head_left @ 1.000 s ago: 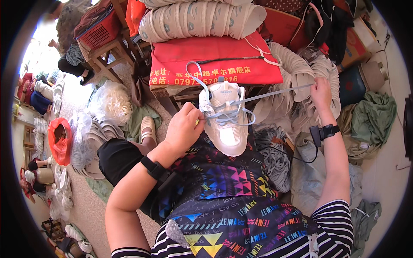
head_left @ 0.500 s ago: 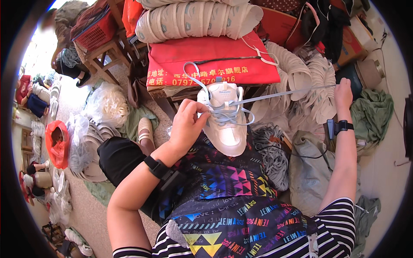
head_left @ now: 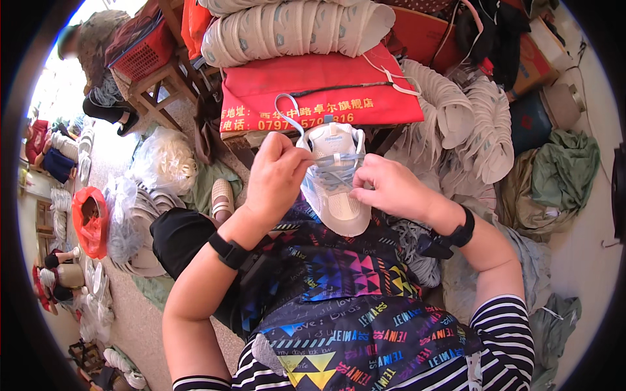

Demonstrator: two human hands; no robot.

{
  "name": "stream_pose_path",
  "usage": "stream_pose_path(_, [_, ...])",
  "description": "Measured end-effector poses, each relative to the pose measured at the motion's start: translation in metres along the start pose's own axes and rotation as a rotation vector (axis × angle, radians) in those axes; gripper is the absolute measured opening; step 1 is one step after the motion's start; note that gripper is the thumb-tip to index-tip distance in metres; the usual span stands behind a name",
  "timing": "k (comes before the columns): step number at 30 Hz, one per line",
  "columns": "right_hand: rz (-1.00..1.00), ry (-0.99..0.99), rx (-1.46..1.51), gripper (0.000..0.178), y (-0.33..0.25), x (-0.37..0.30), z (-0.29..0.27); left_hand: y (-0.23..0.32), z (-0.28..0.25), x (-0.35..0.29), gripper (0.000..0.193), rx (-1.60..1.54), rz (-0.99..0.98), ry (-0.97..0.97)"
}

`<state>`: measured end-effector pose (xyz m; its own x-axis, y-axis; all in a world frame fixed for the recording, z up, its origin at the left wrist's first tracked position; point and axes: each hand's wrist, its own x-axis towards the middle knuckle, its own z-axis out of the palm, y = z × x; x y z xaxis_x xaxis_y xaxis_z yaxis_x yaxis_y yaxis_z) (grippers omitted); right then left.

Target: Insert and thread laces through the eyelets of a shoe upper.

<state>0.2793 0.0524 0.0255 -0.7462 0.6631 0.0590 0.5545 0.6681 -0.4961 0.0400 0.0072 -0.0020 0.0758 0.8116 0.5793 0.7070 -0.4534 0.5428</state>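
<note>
A white shoe (head_left: 345, 212) rests toe toward me, above my lap. A flat grey-blue shoelace (head_left: 336, 174) crosses its tongue, and one free length loops up past its left side. At the left eyelet edge my left hand (head_left: 277, 173) pinches the lace between thumb and finger. My right hand (head_left: 394, 186) is closed against the right eyelet edge, its fingertips at the crossing lace. The exact grip of the right fingers is partly hidden.
A red cloth (head_left: 313, 88) covers the bench ahead, with a row of nested shoe uppers (head_left: 293, 32) on it. More stacked uppers (head_left: 486, 124) hang to the right. Grey laces (head_left: 417, 254) lie in a bundle beside my lap. At the far left, a person (head_left: 104, 58) sits.
My right hand has come back from far right, where it stretched a lace out taut, to the shoe's right side. The left hand stays at the left eyelets, shifted slightly.
</note>
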Motion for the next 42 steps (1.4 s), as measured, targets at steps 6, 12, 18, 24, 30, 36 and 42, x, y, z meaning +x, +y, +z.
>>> stream_pose_path(6, [0.495, -0.330, 1.056, 0.019, 0.029, 0.019, -0.030, -0.010, -0.045, 0.001, 0.009, 0.102, -0.083, 0.062])
stream_pose_path(12, [0.496, -0.208, 0.899, 0.012, 0.029, 0.025, -0.019, -0.032, -0.087, -0.009, 0.004, 0.263, -0.227, 0.125])
stream_pose_path(18, [0.053, 0.107, 0.370, 0.015, 0.020, 0.032, -0.006, -0.030, -0.087, -0.014, 0.005, 0.245, -0.344, 0.104])
stream_pose_path(24, [-0.118, 0.188, -0.013, 0.011, 0.004, 0.033, 0.004, -0.021, -0.068, -0.014, 0.007, 0.140, -0.323, 0.113])
stream_pose_path(30, [-0.091, 0.272, -0.085, 0.011, 0.008, 0.029, -0.012, -0.041, -0.087, -0.023, 0.005, 0.206, -0.349, 0.025])
stream_pose_path(36, [-0.155, 0.181, -0.039, 0.012, 0.017, 0.036, -0.011, -0.026, -0.068, -0.021, 0.005, 0.106, -0.422, -0.036])
stream_pose_path(42, [-0.082, -0.035, -0.208, 0.012, 0.013, 0.038, -0.007, -0.007, -0.025, -0.019, 0.024, -0.079, -0.444, -0.105])
